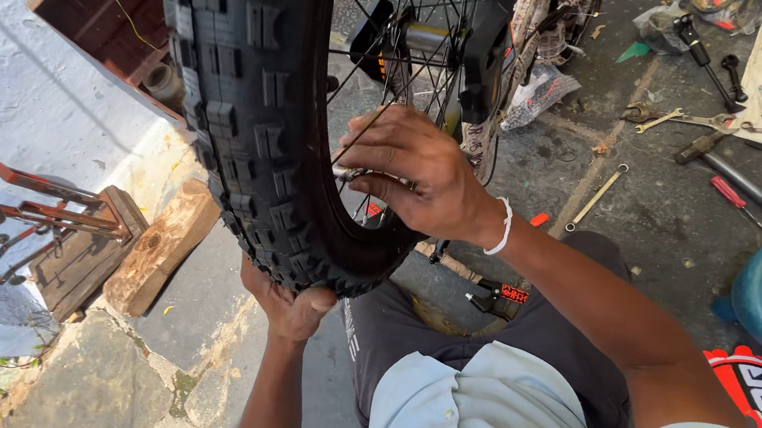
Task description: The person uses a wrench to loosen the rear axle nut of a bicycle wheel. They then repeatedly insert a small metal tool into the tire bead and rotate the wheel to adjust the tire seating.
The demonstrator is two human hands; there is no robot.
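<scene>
Gripping knobby tyre: left hand cups its near underside; right hand pinches spokes at the inner rim, right of tread.

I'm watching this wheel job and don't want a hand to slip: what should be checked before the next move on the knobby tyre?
1. Left hand under the knobby tyre, cupping the tread: ok.
2. Right hand on the rim side, fingers among the spokes: ok.
3. Tyre bead seated in the rim: cannot tell, hand covers it.
4. Spanners on the floor within reach: cannot tell.
5. Wheel clamped in the fork: cannot tell.
</scene>
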